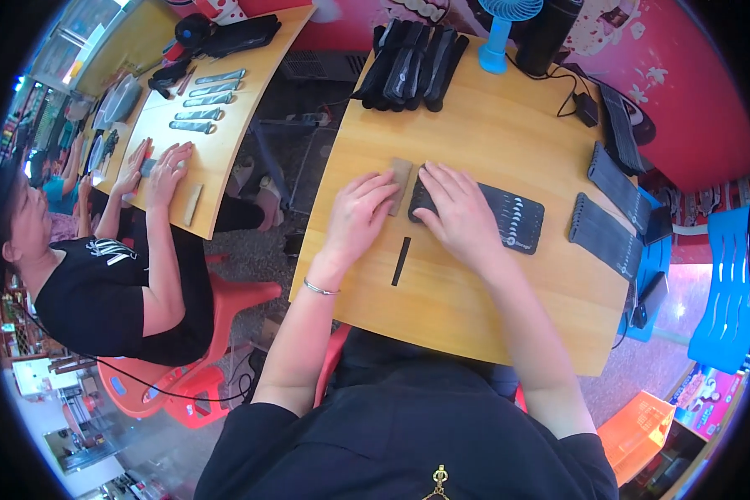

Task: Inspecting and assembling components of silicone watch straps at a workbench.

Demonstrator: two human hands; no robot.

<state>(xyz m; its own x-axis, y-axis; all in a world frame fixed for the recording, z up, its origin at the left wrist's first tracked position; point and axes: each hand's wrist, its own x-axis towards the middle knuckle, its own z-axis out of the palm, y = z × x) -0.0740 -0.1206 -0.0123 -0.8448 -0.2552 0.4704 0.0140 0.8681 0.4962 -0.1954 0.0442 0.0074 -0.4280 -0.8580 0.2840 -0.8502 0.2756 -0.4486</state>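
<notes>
A flat black pouch-like piece (pixel 518 218), printed with a column of white moon shapes, lies on the wooden table. My right hand (pixel 461 215) rests flat across its left part, fingers stretched out and covering that end. Just left of it is a thin brown wooden strip (pixel 402 185). My left hand (pixel 362 208) has its fingers close together and bent over the strip's left edge; the thumb is mostly hidden. Between my forearms, a narrow black strip (pixel 401 261) lies on the tabletop.
Black pouches (pixel 410 67) are piled at the far left of the table (pixel 475 312). A blue fan (pixel 496 46) and a black adapter (pixel 587 108) stand behind. Flat black pieces (pixel 606 236) lie at the right edge. A co-worker (pixel 100 283) sits at another table leftward.
</notes>
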